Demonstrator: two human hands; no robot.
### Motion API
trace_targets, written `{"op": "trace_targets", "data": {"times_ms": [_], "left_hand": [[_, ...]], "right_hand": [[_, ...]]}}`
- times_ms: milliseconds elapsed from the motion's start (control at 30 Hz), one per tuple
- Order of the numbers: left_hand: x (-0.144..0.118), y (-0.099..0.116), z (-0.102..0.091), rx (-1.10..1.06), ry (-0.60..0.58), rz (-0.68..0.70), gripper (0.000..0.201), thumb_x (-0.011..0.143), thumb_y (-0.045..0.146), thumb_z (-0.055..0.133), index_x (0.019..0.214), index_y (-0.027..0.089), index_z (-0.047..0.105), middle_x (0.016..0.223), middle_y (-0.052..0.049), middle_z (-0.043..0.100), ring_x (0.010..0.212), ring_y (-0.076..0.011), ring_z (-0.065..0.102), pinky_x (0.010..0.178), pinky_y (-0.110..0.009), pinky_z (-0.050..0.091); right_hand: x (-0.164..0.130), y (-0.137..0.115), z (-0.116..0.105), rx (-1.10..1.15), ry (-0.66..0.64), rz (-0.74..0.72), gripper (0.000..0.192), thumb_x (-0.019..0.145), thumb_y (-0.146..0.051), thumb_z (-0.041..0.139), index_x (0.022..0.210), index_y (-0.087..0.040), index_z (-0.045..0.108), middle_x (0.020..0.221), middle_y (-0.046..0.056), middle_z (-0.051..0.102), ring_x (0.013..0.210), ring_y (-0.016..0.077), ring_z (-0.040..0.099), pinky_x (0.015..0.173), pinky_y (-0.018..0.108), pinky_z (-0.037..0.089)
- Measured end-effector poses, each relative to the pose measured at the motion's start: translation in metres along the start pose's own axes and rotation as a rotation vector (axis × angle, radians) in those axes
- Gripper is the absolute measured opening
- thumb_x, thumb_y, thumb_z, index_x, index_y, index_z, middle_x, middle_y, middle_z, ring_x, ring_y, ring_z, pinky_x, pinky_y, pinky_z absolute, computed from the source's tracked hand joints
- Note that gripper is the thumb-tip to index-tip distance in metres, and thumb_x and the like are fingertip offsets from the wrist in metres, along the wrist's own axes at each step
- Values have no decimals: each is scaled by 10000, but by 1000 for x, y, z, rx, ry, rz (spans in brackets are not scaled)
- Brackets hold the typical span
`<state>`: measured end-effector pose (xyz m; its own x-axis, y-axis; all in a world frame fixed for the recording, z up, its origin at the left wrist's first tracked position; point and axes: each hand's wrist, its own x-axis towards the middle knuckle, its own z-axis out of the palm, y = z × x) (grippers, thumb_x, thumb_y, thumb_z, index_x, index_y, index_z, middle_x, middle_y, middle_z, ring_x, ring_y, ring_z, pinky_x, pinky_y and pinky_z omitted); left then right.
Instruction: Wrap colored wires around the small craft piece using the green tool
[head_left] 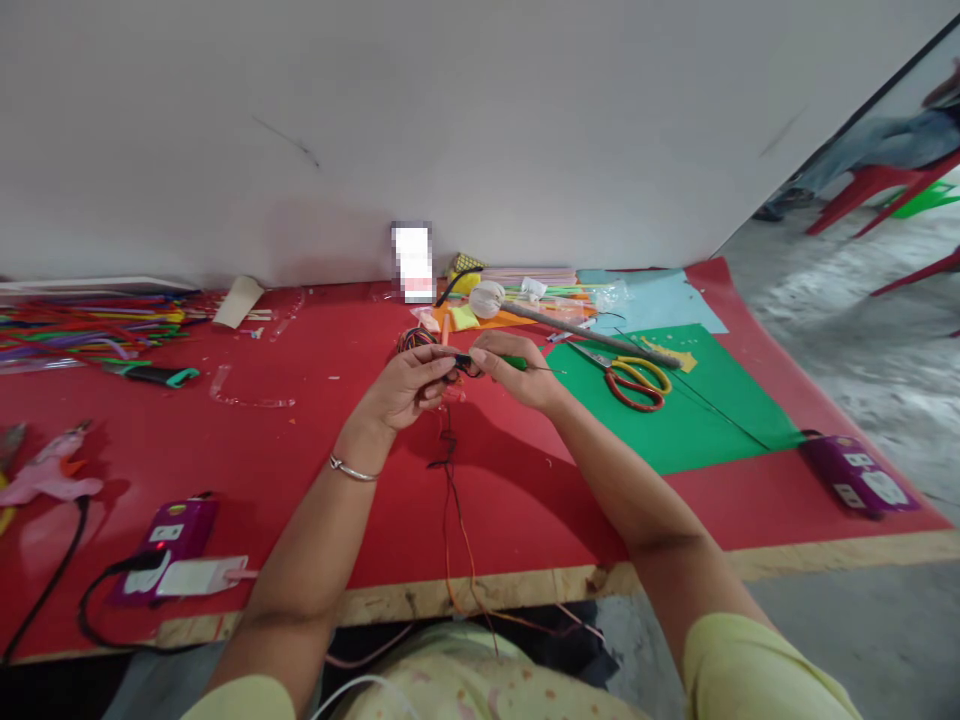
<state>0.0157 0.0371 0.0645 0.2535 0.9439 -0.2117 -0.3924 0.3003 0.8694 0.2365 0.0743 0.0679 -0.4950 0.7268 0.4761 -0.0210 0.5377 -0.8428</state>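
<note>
Hands meet mid-worktop, almost touching. Your left hand (409, 385) pinches the near end of a bundle of thin wires (450, 470), fingers closed on it; the strands hang down from the grip, cross the red sheet and run off the front edge toward your lap. Your right hand (517, 368) is clamped on a green-handled tool (516, 363), its thin metal tip sticking out to the right, its dark end pointing at the left fingers. Cannot tell what kind of tool it is, or whether it touches the wire.

Judgement: you are mid-step working the wire end with the tool, at the point where both grips meet. Next move likely calls for a steady left pinch and small, exact right-hand motion at that junction; the strands are fine and slack, so they may slip or tangle.

Left to right on the worktop (300, 470): a pink glue gun (45, 470) at the far left edge, a pile of coloured sticks (90, 325) behind it, a purple power strip (169, 540) with a white plug near the front edge. Right of your hands, a green paper sheet (697, 420) carries scissors (634, 380) with red and yellow handles, well clear of the grip. A second purple power strip (859, 475) sits at the far right. Red chair legs show beyond on the floor.
</note>
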Motion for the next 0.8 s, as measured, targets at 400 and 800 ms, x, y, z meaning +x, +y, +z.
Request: {"op": "trace_targets", "data": {"times_ms": [400,800], "left_hand": [[1,-8,8,143,187,179,348,562,278,1066,821,187,851,600,28,630,420,-30,376,403,-205,232],[-5,0,3,238,75,118,366,623,373,1068,839,183,841,547,49,583,414,-48,430,372,-177,301]], "right_hand": [[-4,3,5,167,71,78,538,1004,-691,757,804,-194,808,1017,92,749,817,168,685,693,303,629],[-8,19,-6,257,106,161,496,1010,-637,775,772,-203,804,823,40,735,715,142,635,591,263,494]]}}
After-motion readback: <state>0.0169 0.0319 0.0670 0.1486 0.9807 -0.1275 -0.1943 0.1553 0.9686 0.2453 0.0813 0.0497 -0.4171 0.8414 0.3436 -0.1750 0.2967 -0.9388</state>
